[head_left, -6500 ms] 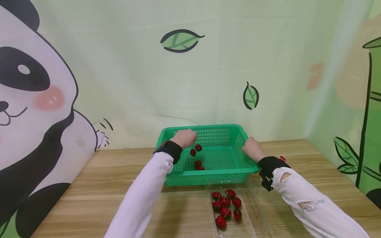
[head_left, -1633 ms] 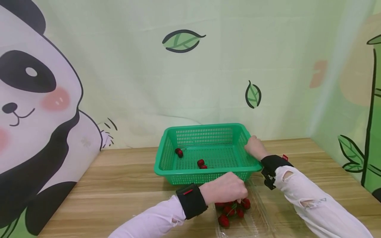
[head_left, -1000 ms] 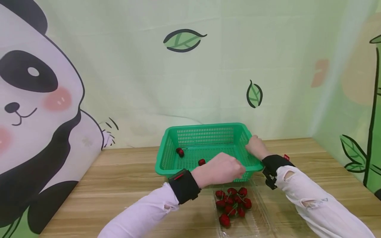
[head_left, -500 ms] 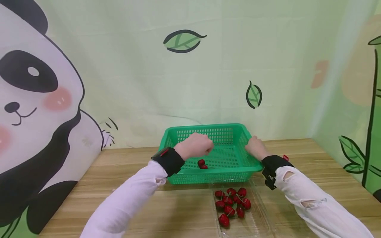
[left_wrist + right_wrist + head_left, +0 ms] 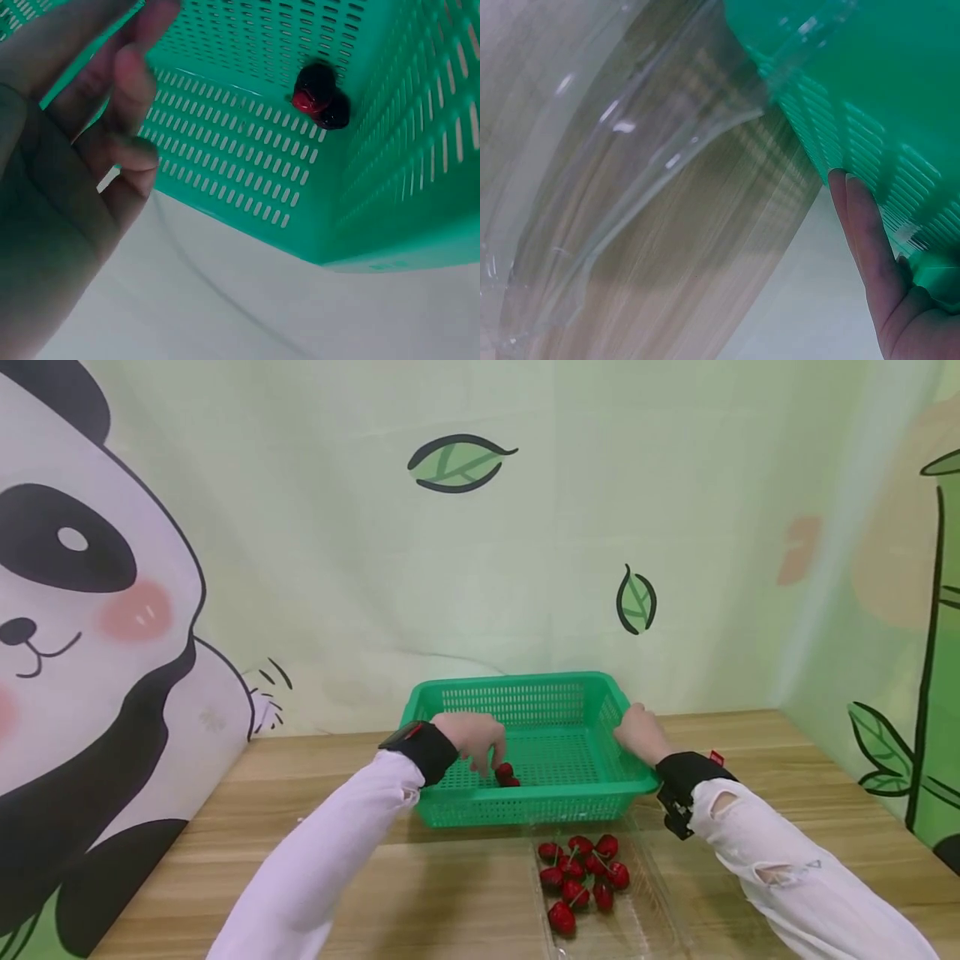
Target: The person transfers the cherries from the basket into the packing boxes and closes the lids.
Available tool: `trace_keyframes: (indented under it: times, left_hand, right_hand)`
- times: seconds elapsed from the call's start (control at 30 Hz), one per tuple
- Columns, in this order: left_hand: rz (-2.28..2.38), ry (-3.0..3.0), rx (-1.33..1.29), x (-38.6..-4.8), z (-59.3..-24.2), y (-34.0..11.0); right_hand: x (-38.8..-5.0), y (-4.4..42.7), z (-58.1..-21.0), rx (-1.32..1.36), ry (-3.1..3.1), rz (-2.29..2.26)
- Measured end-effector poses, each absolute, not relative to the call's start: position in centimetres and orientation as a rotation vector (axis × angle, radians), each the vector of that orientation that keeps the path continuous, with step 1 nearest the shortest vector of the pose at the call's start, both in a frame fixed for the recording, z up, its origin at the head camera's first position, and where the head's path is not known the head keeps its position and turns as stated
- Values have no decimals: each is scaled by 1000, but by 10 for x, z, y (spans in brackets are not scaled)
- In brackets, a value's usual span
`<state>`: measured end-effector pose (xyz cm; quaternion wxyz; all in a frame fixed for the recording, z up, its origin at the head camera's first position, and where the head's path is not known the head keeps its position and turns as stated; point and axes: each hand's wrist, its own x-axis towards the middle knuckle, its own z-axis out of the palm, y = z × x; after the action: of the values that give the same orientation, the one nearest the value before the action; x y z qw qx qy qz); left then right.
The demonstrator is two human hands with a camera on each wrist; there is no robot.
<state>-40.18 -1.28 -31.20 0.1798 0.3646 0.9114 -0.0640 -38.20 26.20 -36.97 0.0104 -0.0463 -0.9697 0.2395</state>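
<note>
"How far along was it, from the left?"

"Only a little way, I'd judge. The left hand (image 5: 474, 737) hung inside the green basket (image 5: 570, 791), its fingers loose and nothing seen in its grasp, just beside two cherries (image 5: 504, 771). Whether it touched them, I couldn't tell."

"And where was the basket?"

"Near the far edge of the tabletop (image 5: 187, 860), roughly midway along. The left wrist view showed two cherries near a corner of the basket; I couldn't say whether they were the same pair."

"The rest?"

"In the clear box (image 5: 637, 918), right of the middle, before the basket, running toward the tabletop's near edge, which was out of view. I'd take those cherries (image 5: 575, 893) as what was left."

"And the right hand (image 5: 641, 733)?"

"Furthest right, gripping the basket's right rim."

"Count them up for me?"

"Two hands, one basket, one box. About ten cherries in the box, and at least two in the basket, since the left hand hid part of its floor."
</note>
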Motion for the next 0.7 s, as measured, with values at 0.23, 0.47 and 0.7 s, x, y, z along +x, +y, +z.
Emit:
trace_keyframes:
  times: [0.23,0.47,0.7]
  left_hand:
    - [-190,2533,935,-399,-314,-8]
    - [-263,2477,1012,-393,-315,-4]
    - [-507,2472,1032,-384,-314,-1]
  right_hand:
    - [-383,262,-371,-143,-3035,719]
    - [-383,261,-371,-143,-3035,706]
    - [-382,260,-369,-137,-3032,705]
